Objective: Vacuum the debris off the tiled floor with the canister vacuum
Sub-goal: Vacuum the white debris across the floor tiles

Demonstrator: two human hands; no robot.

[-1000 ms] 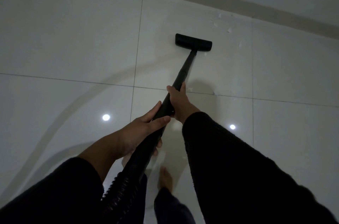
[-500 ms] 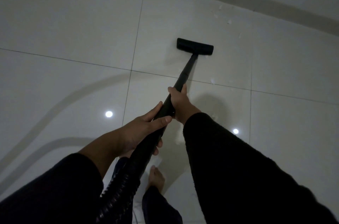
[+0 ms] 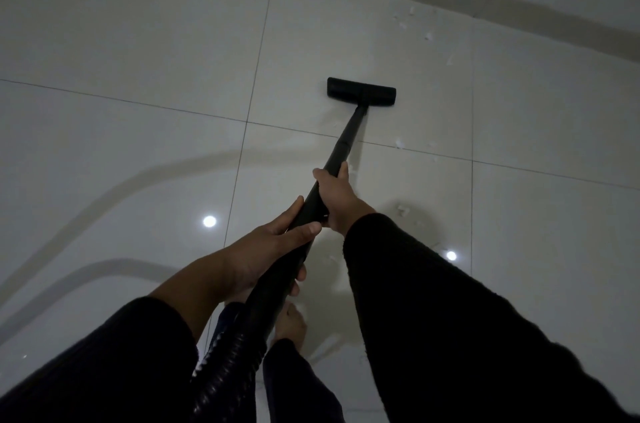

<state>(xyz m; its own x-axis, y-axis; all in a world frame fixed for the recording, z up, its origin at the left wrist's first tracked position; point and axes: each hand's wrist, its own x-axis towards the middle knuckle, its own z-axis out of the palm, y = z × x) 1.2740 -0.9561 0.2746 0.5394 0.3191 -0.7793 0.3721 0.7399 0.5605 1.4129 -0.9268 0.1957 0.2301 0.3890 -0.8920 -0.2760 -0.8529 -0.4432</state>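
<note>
Both hands grip the black wand [image 3: 341, 145] of a canister vacuum: the right hand [image 3: 335, 195] wrapped round it further down its length, the left hand [image 3: 273, 249] clasped round it just behind, where it meets the ribbed hose [image 3: 228, 360]. Over the past second the floor head [image 3: 361, 92] has drawn back from the wall toward the person, leaving the white scraps [image 3: 429, 36] near the skirting farther ahead of it and still unswept; it now lies flat on the tile [image 3: 346, 24] just beyond a grout line. That reads as the return half of a stroke, with another push forward and to the right needed to reach the far scraps. More flecks [image 3: 400, 144] lie just right of the wand, along the grout line and nearer the sleeve. The wand's long axis runs from the hands up and slightly right, pointing toward the wall; the head sits crosswise to it.
</note>
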